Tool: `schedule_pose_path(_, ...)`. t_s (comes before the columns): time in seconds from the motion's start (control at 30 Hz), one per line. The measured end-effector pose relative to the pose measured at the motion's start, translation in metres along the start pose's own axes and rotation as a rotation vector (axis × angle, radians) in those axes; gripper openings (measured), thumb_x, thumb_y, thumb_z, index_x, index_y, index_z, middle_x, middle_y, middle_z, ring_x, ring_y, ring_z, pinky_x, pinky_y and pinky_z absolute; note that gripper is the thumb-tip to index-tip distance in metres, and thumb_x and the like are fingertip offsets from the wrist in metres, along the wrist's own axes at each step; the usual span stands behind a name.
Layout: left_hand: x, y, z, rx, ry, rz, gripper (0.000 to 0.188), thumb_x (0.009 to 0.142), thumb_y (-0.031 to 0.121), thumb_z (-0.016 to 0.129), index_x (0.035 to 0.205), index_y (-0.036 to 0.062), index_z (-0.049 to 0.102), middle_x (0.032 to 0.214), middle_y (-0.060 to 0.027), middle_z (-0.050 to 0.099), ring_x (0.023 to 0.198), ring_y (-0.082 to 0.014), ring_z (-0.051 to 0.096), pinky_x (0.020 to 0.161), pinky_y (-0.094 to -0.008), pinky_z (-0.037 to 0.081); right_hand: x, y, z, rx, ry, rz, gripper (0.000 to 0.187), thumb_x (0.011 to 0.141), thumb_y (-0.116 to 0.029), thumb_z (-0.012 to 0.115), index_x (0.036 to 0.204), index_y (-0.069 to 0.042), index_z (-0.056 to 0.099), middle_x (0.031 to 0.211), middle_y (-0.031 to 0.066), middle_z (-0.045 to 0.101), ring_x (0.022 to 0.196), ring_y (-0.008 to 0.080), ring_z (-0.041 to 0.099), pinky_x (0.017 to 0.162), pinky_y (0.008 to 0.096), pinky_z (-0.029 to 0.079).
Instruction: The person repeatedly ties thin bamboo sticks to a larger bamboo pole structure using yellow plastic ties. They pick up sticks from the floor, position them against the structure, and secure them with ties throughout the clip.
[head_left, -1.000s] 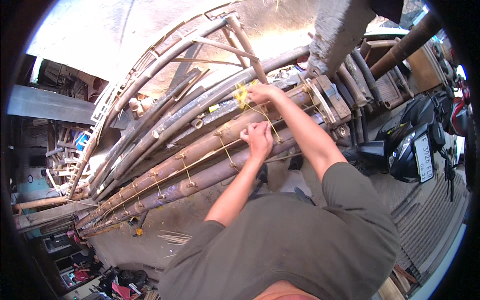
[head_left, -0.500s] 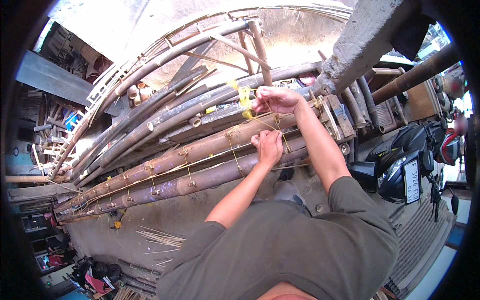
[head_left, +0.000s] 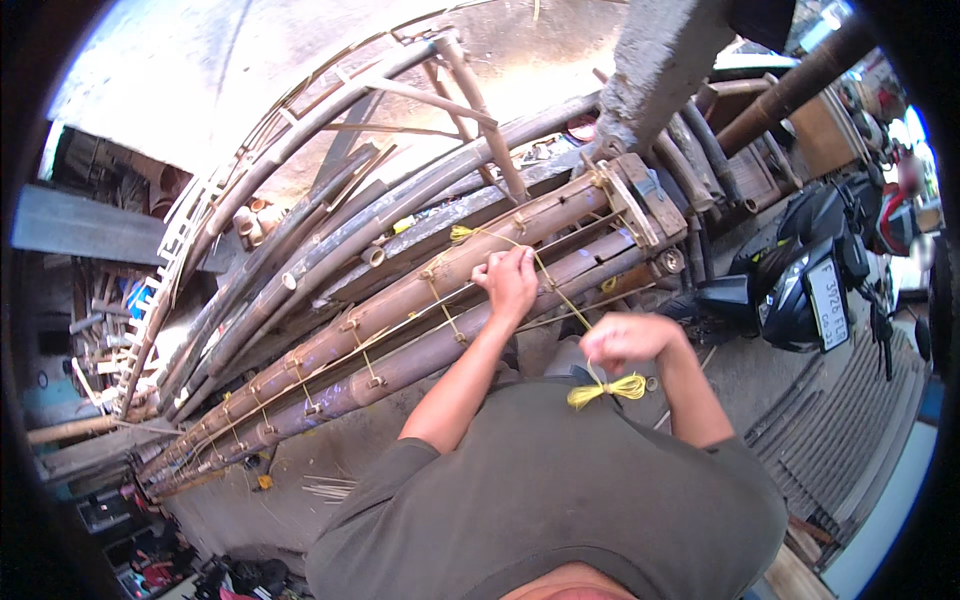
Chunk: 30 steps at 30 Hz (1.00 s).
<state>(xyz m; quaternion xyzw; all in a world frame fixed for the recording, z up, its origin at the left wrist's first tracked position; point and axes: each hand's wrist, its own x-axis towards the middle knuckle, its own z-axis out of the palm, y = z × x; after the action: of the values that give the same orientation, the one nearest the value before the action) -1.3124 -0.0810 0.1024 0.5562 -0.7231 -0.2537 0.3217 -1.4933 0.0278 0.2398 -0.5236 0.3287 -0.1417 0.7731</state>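
Two long brown bamboo poles, an upper one and a lower one, run side by side and are joined by several crosswise yellow ties. Over the gap between them, my left hand has its fingers closed on a yellow cord. From there the cord stretches tight toward me to my right hand, which is closed around it and slightly blurred. A looped yellow cord bundle dangles below that hand, in front of my shirt. Another small yellow cord bunch lies on the upper pole.
A wooden end piece sits across the poles' right end, near a concrete pillar. Parked at the right is a dark motorcycle. Behind the poles are more bamboo lengths and a curved bamboo frame. Thin strips lie on the ground.
My right hand has come from beyond the upper pole toward my chest, drawing the cord tight and bringing a bundle along. My left hand stays at the poles. The view has shifted.
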Motion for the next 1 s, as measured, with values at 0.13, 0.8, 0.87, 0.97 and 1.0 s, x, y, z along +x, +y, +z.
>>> schedule_pose_path(0.13,0.046,0.007,-0.008,-0.652,-0.091,-0.13,0.026,0.097,0.026,0.054,0.09,0.0052,0.068,0.067,-0.0021,0.061,0.066,-0.0106,0.055,0.065,-0.0318,0.042,0.022,0.123,0.046,-0.074,0.43,-0.09,0.026,0.094,-0.021,0.046,0.075,-0.003,0.047,0.065,0.0014,0.044,0.064,0.0121,0.042,0.061,0.0314,0.039)
schedule_pose_path(0.8,0.103,0.088,0.093,0.09,-0.748,0.208,0.028,0.09,0.026,0.054,0.103,0.0039,0.067,0.104,-0.0193,0.068,0.101,-0.0381,0.063,0.089,-0.0463,0.049,0.016,0.217,-0.067,0.622,1.34,-0.35,0.022,0.09,-0.023,0.055,0.103,-0.006,0.062,0.095,0.0094,0.064,0.093,0.0222,0.06,0.085,0.0364,0.048)
schedule_pose_path(0.87,0.069,0.115,0.109,0.306,-0.613,0.052,0.032,0.089,0.029,0.059,0.115,0.0105,0.06,0.108,-0.0173,0.068,0.104,-0.035,0.063,0.092,-0.0525,0.036,0.005,0.186,-0.084,1.751,1.043,-0.622,0.025,0.088,-0.025,0.056,0.105,-0.006,0.058,0.094,0.0071,0.061,0.096,0.0207,0.057,0.093,0.0367,0.043)
schedule_pose_path(0.97,0.055,0.119,0.115,0.283,-0.395,0.05,0.028,0.088,0.028,0.061,0.111,0.0112,0.058,0.097,-0.0154,0.069,0.099,-0.0345,0.062,0.087,-0.0523,0.031,-0.006,0.098,-0.072,1.57,1.644,-0.858,0.015,0.088,-0.026,0.054,0.088,-0.012,0.052,0.08,0.0017,0.053,0.087,0.0174,0.053,0.089,0.0342,0.042)
schedule_pose_path(1.0,0.052,0.121,0.118,0.32,-0.422,0.039,0.027,0.089,0.027,0.06,0.111,0.0109,0.057,0.096,-0.0149,0.068,0.098,-0.0338,0.062,0.087,-0.052,0.031,0.002,0.077,-0.075,1.039,1.673,-1.146,0.013,0.092,-0.02,0.048,0.081,-0.014,0.047,0.077,0.0009,0.05,0.081,0.0143,0.052,0.084,0.0315,0.042)
